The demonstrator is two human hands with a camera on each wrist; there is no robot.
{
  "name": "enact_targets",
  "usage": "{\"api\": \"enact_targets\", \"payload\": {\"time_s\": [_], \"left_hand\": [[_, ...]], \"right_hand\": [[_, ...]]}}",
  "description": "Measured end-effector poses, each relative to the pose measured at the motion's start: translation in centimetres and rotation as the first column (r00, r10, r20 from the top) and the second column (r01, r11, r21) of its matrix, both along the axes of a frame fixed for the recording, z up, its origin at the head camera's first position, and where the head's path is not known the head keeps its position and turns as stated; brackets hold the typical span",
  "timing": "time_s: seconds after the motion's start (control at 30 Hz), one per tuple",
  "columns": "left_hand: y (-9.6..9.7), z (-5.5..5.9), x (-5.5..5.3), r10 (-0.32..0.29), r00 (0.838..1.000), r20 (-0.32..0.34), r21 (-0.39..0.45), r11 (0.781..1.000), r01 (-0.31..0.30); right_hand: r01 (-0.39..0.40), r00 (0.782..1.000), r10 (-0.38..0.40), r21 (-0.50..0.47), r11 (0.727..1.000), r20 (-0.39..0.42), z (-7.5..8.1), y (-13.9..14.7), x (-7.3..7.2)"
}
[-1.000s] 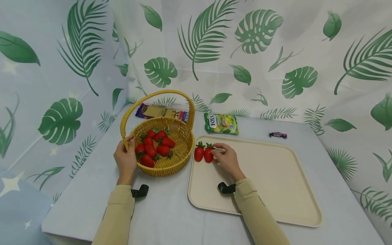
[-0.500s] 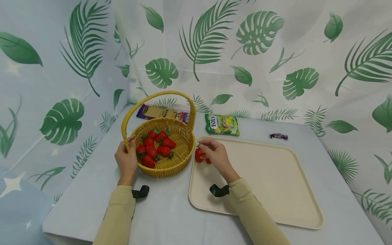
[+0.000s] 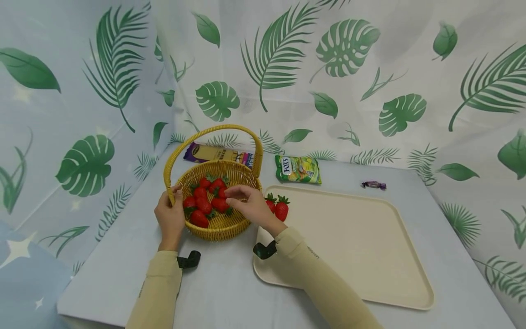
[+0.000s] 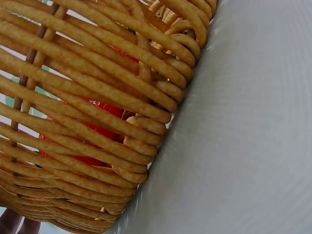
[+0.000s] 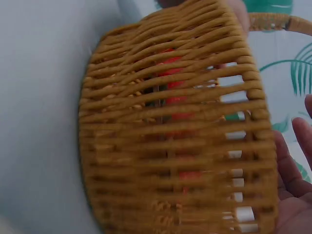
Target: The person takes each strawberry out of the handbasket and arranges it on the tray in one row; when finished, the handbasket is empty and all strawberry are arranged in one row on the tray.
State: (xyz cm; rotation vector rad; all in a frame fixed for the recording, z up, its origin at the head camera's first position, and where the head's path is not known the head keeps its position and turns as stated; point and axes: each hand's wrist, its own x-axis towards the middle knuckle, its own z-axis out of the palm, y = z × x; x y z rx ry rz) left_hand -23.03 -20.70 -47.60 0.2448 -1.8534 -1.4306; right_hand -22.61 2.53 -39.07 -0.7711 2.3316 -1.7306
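Observation:
A yellow wicker basket (image 3: 222,234) with a tall hooped handle stands at the left, holding several red strawberries (image 3: 201,204). My left hand (image 3: 170,217) grips the basket at the near foot of its handle. Over the basket's right side reaches my right hand (image 3: 251,205), its thumb and fingers apart, fingertips close to the strawberries inside. In the right wrist view, fingers (image 5: 290,175) show spread beyond the weave; I cannot tell whether they touch a strawberry. Two more strawberries (image 3: 281,209) lie on the beige tray (image 3: 341,246), one partly hidden by my right hand.
Behind the basket lies a purple and gold packet (image 3: 218,153). A green candy bag (image 3: 297,169) sits behind the tray, and a purple wrapped candy (image 3: 374,185) is farther right. Leaf-patterned cloth (image 3: 287,114) walls off the back and sides.
My right hand has moved left from the strawberries on the tray to over the basket. Both tray strawberries are still there. My left hand keeps its hold.

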Motion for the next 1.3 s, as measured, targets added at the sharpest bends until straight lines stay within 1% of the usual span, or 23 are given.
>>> {"api": "enact_targets", "payload": {"time_s": [0.1,0.23,0.33,0.4,0.47,0.6,0.77,0.83,0.93,1.03,1.17,1.3], "left_hand": [[0.1,-0.1,-0.1,-0.002,1.0,-0.002,-0.006,1.0,0.002],[0.1,-0.2,-0.2,0.0,1.0,-0.009,-0.007,1.0,0.0],[0.0,-0.2,-0.1,-0.001,1.0,-0.005,-0.003,1.0,0.001],[-0.1,-0.3,-0.1,0.0,1.0,0.001,-0.003,1.0,0.0],[-0.1,-0.3,0.0,-0.001,1.0,0.006,0.001,1.0,0.001],[0.0,-0.5,0.0,-0.004,1.0,0.012,0.002,1.0,0.004],[0.1,-0.3,-0.1,-0.008,1.0,0.002,-0.003,1.0,0.008],[0.1,-0.3,-0.1,-0.007,1.0,-0.003,-0.005,1.0,0.007],[0.1,-0.2,-0.2,-0.008,1.0,-0.005,-0.003,1.0,0.008],[0.1,-0.2,-0.2,-0.001,1.0,0.005,-0.007,1.0,0.001],[0.1,-0.3,-0.1,0.002,1.0,0.01,0.0,1.0,-0.002],[0.1,-0.2,0.0,-0.006,1.0,0.002,0.01,1.0,0.006]], "right_hand": [[-0.017,1.0,0.016,0.033,0.999,0.025,-0.1,-0.8,-0.5],[-0.065,0.997,0.06,0.091,0.994,0.051,-2.1,-1.5,-2.5],[-0.108,0.994,0.102,0.146,0.983,0.048,-3.5,-2.2,-3.6],[-0.155,0.988,0.148,0.188,0.97,0.048,-3.5,-2.8,-3.8],[-0.205,0.979,0.202,0.236,0.95,0.036,-3.6,-3.5,-3.8],[-0.297,0.953,0.301,0.315,0.901,0.036,-3.7,-4.7,-3.8],[-0.38,0.923,0.376,0.368,0.849,0.085,-3.8,-5.4,-3.9],[-0.41,0.909,0.404,0.398,0.821,0.104,-3.9,-5.5,-4.0],[-0.442,0.888,0.449,0.459,0.771,0.101,-3.9,-5.6,-4.1],[-0.459,0.869,0.488,0.506,0.73,0.085,-3.9,-5.7,-4.2],[-0.49,0.849,0.517,0.52,0.7,0.103,-3.9,-5.9,-4.3],[-0.502,0.84,0.53,0.537,0.678,0.116,-4.0,-6.1,-4.5]]}}
